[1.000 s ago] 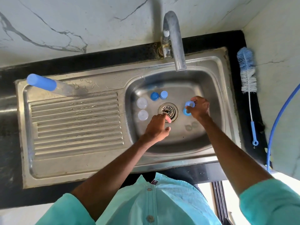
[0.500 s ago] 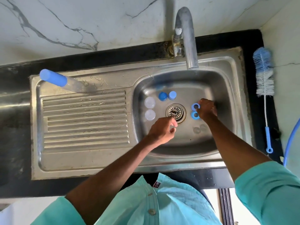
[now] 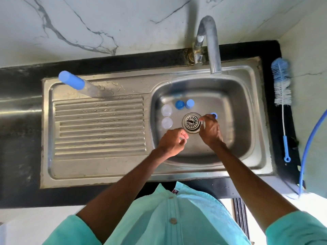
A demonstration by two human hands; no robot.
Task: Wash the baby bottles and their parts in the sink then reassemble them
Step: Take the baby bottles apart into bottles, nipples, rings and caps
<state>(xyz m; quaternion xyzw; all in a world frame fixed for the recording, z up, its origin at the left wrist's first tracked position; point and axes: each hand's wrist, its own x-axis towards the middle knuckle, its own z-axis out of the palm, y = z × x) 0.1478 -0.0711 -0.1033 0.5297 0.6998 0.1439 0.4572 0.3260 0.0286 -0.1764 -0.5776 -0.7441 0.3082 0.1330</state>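
The steel sink (image 3: 244, 106) holds the loose parts. Two clear round pieces (image 3: 166, 110) (image 3: 167, 123) lie at its left, and two blue caps (image 3: 180, 104) (image 3: 189, 103) behind the drain (image 3: 191, 122). A blue ring (image 3: 214, 115) shows just behind my right hand (image 3: 210, 131), which hovers at the drain's right rim with its fingers bent down. What lies under it is hidden. My left hand (image 3: 174, 142) is in front of the drain with curled fingers, thumb against forefinger, and nothing visible in it. A clear bottle with a blue cap (image 3: 71, 82) leans on the drainboard's back left.
The faucet (image 3: 213, 50) arches over the back of the basin, with no water running. A blue-and-white bottle brush (image 3: 281, 84) lies on the black counter to the right, and a blue hose (image 3: 307, 149) runs beside it. The ribbed drainboard (image 3: 100, 124) is wet.
My right hand has moved left from the blue rings to the drain's edge and now covers one of them. My left hand has curled its fingers and stayed in front of the drain.
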